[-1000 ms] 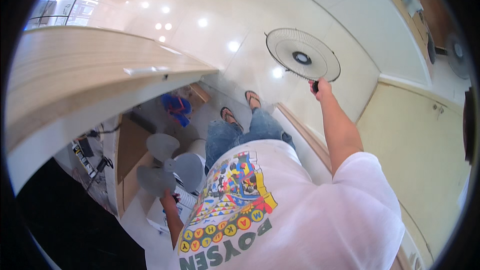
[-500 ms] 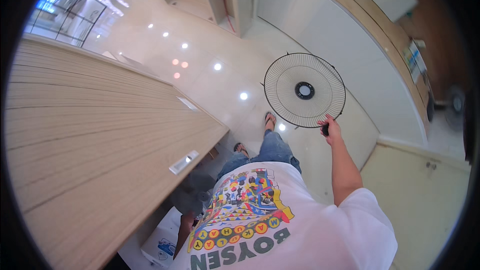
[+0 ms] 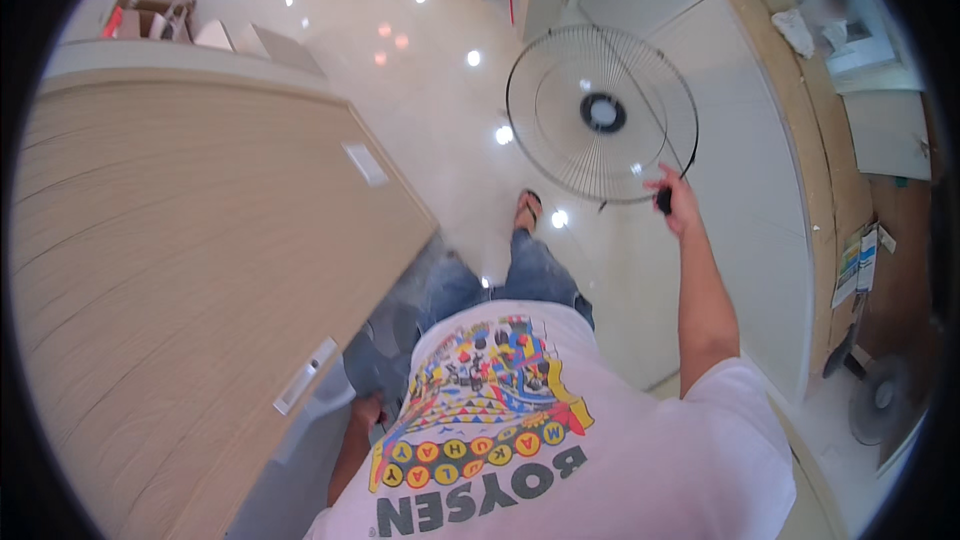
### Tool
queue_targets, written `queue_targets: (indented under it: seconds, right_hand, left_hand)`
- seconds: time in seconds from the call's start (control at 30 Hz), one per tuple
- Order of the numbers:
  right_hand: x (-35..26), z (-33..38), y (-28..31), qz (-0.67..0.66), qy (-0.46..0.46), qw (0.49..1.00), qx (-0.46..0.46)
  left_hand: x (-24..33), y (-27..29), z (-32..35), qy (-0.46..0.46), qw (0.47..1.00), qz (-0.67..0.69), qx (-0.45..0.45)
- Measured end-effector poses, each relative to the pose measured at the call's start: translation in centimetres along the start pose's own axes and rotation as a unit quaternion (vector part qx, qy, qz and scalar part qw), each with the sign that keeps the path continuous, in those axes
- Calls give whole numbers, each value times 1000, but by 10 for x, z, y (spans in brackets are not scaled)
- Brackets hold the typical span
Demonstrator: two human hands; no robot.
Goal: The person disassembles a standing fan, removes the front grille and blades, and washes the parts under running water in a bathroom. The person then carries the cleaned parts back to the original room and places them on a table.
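A round black wire fan grille point(image 3: 545, 155) with a dark hub at its centre hangs in front of me over the floor, on the right. My right hand point(image 3: 679, 204) is closed at its near rim, some fingers extended along the wire. A small black piece point(image 3: 664, 201) sits in that same hand; its kind is unclear. Low on the left, my left hand point(image 3: 367, 411) is partly hidden by my shirt. It appears closed at a dark grey fan blade point(image 3: 378, 358), mostly covered by the cabinet door and my body.
A wood-grain cabinet door point(image 3: 200, 240) with metal handles spans my left. Along the right curves a white counter point(image 3: 750, 120) with a wooden top, carrying papers and a white cloth point(image 3: 793, 32). Another fan point(image 3: 882, 398) stands at the far right. Brown boxes point(image 3: 155, 5) lie at the upper left.
My view has shifted as I step across the shiny floor. The grille, still in my right hand, has tilted and sits higher in view. My left hand shows more clearly.
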State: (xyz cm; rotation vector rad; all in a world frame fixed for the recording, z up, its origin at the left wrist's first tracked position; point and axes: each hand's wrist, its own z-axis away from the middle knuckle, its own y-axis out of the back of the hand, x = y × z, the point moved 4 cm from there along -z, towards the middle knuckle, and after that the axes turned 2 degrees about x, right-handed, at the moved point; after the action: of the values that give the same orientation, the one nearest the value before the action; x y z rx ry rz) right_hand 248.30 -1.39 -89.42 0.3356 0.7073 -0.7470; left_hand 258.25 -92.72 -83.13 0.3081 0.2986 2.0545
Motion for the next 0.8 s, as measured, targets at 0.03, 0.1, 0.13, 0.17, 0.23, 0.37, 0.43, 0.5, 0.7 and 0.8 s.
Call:
queue_targets:
  seconds: [0.03, 0.1, 0.13, 0.17, 0.23, 0.37, 0.43, 0.5, 0.7, 0.8]
  right_hand:
    - [-11, -7, 5, 11, -4, 1000, -13]
    - [-24, -14, 14, 23, -16, 1000, -13]
    - [-28, -15, 18, 23, -24, 999, -8]
    - [-29, -14, 22, 22, -1, 1000, 6]
    - [-22, -9, 25, 16, -40, 999, 7]
    - [-13, 13, 42, 0, -59, 996, 65]
    - [-12, 34, 53, -16, -69, 995, 68]
    - [-9, 73, 66, -21, -50, 995, 84]
    - [-11, 161, 70, -6, -29, 993, 117]
    - [-23, 161, 59, -21, -8, 992, 127]
  left_hand:
    - [15, -3, 12, 16, 997, 80, 12]
    - [48, -13, 35, 70, 983, 166, 40]
    - [64, -16, 42, 113, 975, 184, 54]
    - [81, -18, 50, 156, 964, 203, 69]
    - [103, -18, 60, 221, 949, 208, 80]
    - [111, -28, 40, 206, 953, 217, 46]
    - [93, -41, 12, 141, 967, 211, 19]
    - [66, -61, -12, 84, 978, 193, -9]
    - [40, -44, -33, 96, 987, 113, -59]
    - [75, -20, -29, 161, 982, 103, 2]
